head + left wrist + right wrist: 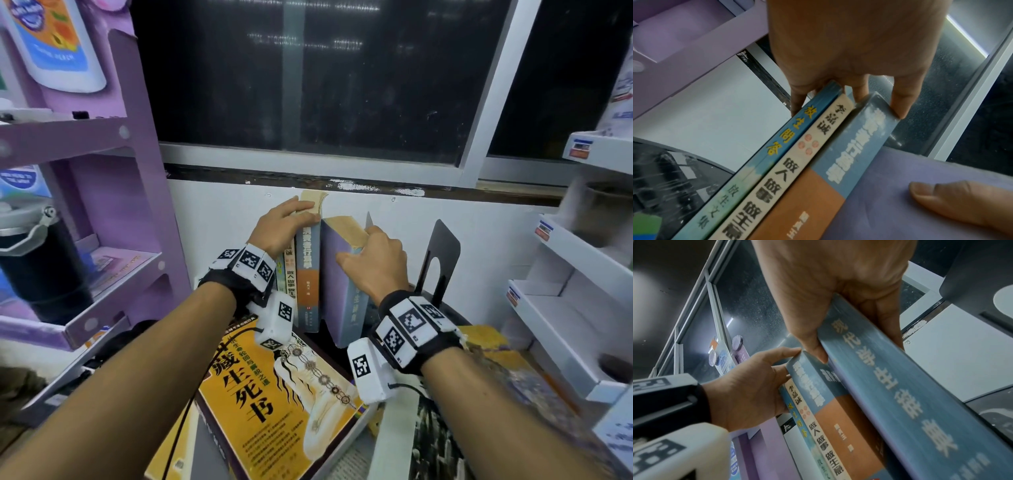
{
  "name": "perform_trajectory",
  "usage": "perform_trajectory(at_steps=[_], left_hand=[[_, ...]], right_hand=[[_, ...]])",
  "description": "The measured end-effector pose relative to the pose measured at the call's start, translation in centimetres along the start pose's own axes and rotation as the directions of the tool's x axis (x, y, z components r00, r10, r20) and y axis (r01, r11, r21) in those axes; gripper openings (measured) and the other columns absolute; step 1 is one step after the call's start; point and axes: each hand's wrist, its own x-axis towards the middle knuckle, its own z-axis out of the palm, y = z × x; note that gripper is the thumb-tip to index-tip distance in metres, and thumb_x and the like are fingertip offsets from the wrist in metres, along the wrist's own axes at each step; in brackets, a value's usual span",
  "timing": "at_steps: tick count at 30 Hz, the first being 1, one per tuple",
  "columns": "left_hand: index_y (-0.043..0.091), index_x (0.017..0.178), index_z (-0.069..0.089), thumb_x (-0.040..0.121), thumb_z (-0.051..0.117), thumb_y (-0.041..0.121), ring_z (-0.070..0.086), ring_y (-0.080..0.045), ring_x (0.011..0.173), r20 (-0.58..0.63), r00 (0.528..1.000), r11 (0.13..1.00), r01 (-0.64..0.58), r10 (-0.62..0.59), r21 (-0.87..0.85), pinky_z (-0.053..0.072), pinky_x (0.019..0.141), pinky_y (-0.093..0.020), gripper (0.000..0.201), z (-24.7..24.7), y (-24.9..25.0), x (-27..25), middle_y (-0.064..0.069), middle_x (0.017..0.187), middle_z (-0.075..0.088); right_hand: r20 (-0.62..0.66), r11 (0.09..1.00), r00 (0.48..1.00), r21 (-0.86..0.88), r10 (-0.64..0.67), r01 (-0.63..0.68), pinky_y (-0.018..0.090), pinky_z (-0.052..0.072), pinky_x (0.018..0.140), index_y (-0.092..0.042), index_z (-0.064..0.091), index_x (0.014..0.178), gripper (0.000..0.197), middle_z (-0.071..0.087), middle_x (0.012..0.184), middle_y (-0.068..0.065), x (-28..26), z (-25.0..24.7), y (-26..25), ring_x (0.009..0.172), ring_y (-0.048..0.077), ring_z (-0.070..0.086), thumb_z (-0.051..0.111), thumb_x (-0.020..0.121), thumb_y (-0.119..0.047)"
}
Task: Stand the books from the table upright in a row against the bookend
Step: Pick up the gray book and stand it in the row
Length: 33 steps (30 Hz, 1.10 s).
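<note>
Two hands are working left of the bookend (445, 240): right hand (373, 263) clamping the stiff, hefty-looking purple book (334, 291) by its top, left hand (277, 229) fingers curling over the standing row (307, 270).

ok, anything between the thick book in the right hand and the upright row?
Only the right hand's own thumb, lying on the thick book's purple cover, the side facing the blue-and-orange book at the row's end. Lower down, nothing shows in the gap between them. The left hand holds the row.
</note>
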Motion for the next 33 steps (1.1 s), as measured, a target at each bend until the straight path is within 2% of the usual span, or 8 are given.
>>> perform_trajectory(at_steps=[5, 9, 14, 17, 21, 26, 29, 33], left_hand=[[0.031, 0.114, 0.065, 0.084, 0.066, 0.033, 0.044, -0.011, 0.128, 0.009, 0.999, 0.999, -0.034, 0.034, 0.033, 0.034, 0.108, -0.033, 0.031, -0.2, 0.0, 0.5, 0.016, 0.149, 0.039], [0.026, 0.116, 0.063, 0.084, 0.065, 0.034, 0.051, -0.008, 0.115, 0.016, 0.999, 0.998, -0.05, 0.05, 0.033, 0.039, 0.097, -0.027, 0.033, -0.1, 0.0, 0.6, 0.017, 0.139, 0.05], [0.028, 0.119, 0.06, 0.088, 0.061, 0.037, 0.053, -0.011, 0.111, 0.032, 0.998, 0.997, -0.059, 0.057, 0.057, 0.041, 0.093, -0.027, 0.033, -0.1, -0.1, 0.4, 0.013, 0.131, 0.053], [0.028, 0.121, 0.058, 0.089, 0.059, 0.038, 0.055, -0.013, 0.107, 0.04, 0.997, 0.995, -0.063, 0.06, 0.074, 0.043, 0.087, -0.026, 0.033, -0.2, -0.1, 0.2, 0.01, 0.127, 0.054], [0.029, 0.122, 0.058, 0.09, 0.059, 0.038, 0.056, -0.013, 0.108, 0.051, 0.996, 0.995, -0.072, 0.068, 0.073, 0.044, 0.09, -0.028, 0.034, -0.3, -0.2, 0.2, 0.007, 0.128, 0.056], [0.029, 0.126, 0.057, 0.091, 0.058, 0.039, 0.055, -0.01, 0.106, 0.069, 0.995, 0.995, -0.077, 0.073, 0.067, 0.043, 0.081, -0.019, 0.036, -0.4, -0.2, 0.0, 0.008, 0.131, 0.055], [0.029, 0.126, 0.056, 0.091, 0.057, 0.039, 0.055, -0.01, 0.104, 0.073, 0.995, 0.994, -0.08, 0.075, 0.069, 0.043, 0.078, -0.016, 0.036, -0.4, -0.3, 0.0, 0.008, 0.13, 0.054], [0.029, 0.126, 0.056, 0.092, 0.057, 0.039, 0.055, -0.008, 0.103, 0.064, 0.994, 0.993, -0.096, 0.092, 0.066, 0.041, 0.076, -0.015, 0.036, -0.4, -0.5, 0.1, 0.009, 0.13, 0.054]], right_hand=[[0.017, 1.0, 1.0, 0.016, 0.013, -0.013, 0.036, 0.049, 0.079, -0.01, 0.055, 0.116, 0.047, 0.062, 0.109, 0.015, 0.1, 1.3, 0.0, 0.103, 0.037, 0.057, 0.068, 0.077, -0.033], [0.015, 1.0, 1.0, 0.004, 0.027, -0.027, 0.033, 0.045, 0.074, -0.01, 0.055, 0.115, 0.049, 0.063, 0.109, 0.015, 0.1, 2.1, -0.1, 0.102, 0.036, 0.058, 0.07, 0.075, -0.033], [0.001, 1.0, 1.0, -0.002, 0.009, -0.009, 0.034, 0.052, 0.072, -0.011, 0.058, 0.107, 0.05, 0.066, 0.102, 0.012, 0.1, 3.5, -0.1, 0.097, 0.034, 0.062, 0.074, 0.07, -0.041], [0.014, 1.0, 1.0, -0.03, -0.008, 0.009, 0.033, 0.049, 0.072, -0.011, 0.056, 0.109, 0.058, 0.066, 0.104, 0.012, -0.2, 4.0, 0.0, 0.098, 0.033, 0.062, 0.075, 0.071, -0.049], [0.082, 0.998, 0.996, -0.036, -0.045, 0.049, 0.031, 0.042, 0.071, -0.01, 0.051, 0.115, 0.071, 0.064, 0.108, 0.01, -0.3, 3.7, 0.2, 0.102, 0.031, 0.06, 0.077, 0.069, -0.057], [0.232, 0.996, 0.971, -0.056, -0.054, 0.068, 0.035, 0.052, 0.08, -0.013, 0.044, 0.121, 0.079, 0.058, 0.107, 0.007, -0.4, 2.7, 0.8, 0.1, 0.027, 0.058, 0.086, 0.063, -0.046], [0.232, 0.998, 0.971, 0.02, -0.059, 0.056, 0.039, 0.054, 0.083, -0.016, 0.045, 0.119, 0.079, 0.059, 0.104, 0.003, -0.4, 2.9, 1.2, 0.096, 0.024, 0.059, 0.09, 0.058, -0.04], [0.234, 0.996, 0.97, 0.057, -0.073, 0.061, 0.039, 0.054, 0.084, -0.017, 0.046, 0.12, 0.077, 0.061, 0.107, 0.005, -0.1, 3.3, 1.5, 0.098, 0.025, 0.06, 0.091, 0.061, -0.038]])
